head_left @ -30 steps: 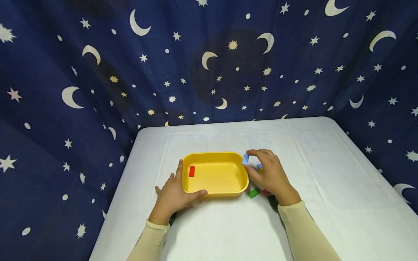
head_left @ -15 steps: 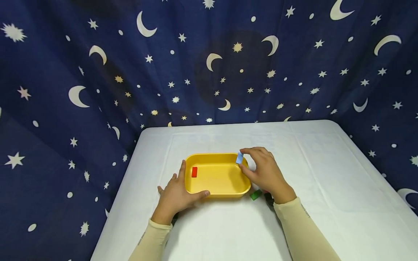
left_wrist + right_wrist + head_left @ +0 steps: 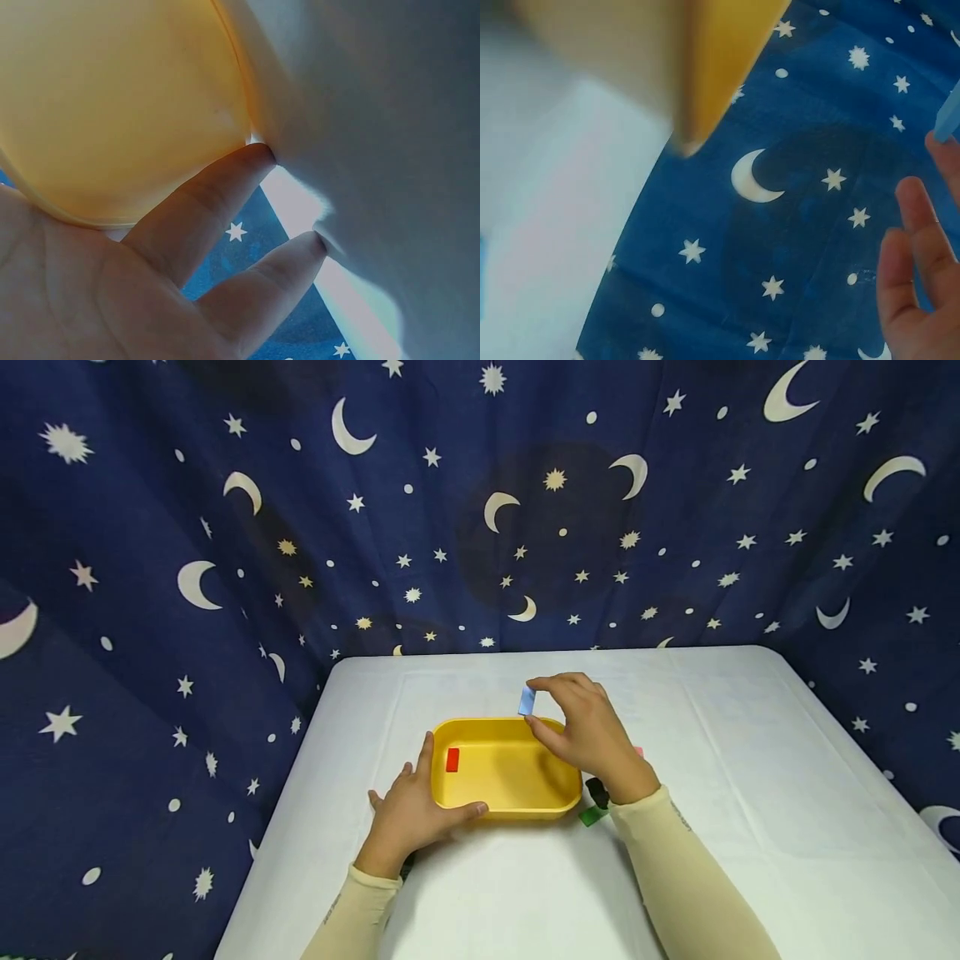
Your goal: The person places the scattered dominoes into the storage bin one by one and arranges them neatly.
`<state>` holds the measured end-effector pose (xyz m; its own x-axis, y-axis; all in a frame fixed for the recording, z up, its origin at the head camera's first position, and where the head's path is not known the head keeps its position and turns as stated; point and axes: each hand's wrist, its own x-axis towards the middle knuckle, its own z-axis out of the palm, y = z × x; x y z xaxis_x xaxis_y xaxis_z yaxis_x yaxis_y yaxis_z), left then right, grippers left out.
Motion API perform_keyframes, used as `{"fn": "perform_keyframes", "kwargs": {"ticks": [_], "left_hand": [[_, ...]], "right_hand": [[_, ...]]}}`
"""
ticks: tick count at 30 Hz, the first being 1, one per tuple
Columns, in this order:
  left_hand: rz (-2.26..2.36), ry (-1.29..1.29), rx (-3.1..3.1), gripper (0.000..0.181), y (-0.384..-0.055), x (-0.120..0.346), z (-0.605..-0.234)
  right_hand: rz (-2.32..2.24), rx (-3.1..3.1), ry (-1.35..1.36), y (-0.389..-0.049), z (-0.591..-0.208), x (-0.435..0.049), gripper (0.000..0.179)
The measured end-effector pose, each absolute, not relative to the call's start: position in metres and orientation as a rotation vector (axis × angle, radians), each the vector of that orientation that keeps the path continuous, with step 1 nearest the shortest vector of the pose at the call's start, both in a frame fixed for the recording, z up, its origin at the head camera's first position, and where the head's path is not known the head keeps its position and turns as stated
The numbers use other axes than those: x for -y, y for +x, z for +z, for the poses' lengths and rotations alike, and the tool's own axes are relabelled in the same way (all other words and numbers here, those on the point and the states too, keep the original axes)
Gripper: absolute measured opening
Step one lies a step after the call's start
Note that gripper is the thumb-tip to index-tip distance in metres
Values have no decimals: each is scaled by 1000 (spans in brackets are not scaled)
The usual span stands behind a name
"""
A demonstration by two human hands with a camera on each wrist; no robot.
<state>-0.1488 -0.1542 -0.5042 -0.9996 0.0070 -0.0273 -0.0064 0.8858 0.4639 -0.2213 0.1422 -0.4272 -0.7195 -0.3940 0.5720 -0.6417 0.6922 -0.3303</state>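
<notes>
A light blue block (image 3: 527,700) is pinched between the thumb and fingertips of my right hand (image 3: 588,731), raised by the far rim of the yellow tray (image 3: 495,814). In the right wrist view only a corner of that block (image 3: 949,112) shows at the right edge. My left hand (image 3: 412,818) rests against the tray's left end, fingers spread and straight, thumb along the front rim. The left wrist view shows two fingers (image 3: 210,195) beside the tray wall (image 3: 244,75). Inside the tray, toward the left, lies a red block (image 3: 453,760).
A green block (image 3: 592,816) lies by the tray's front right corner. A bit of something pink (image 3: 639,752) shows behind my right wrist. The white-covered table (image 3: 510,902) ends at a dark blue curtain (image 3: 450,510) with moons and stars.
My right hand has moved left and upward with the light blue block, from the tray's right end to over its far rim. The left hand keeps its place on the tray.
</notes>
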Motion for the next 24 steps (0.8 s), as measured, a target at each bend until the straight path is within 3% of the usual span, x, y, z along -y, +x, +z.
{"fn": "perform_keyframes", "kwargs": {"ticks": [24], "left_hand": [[725, 18, -3058, 147, -151, 156, -506]], "right_hand": [[809, 2456, 813, -267, -439, -84, 46]]}}
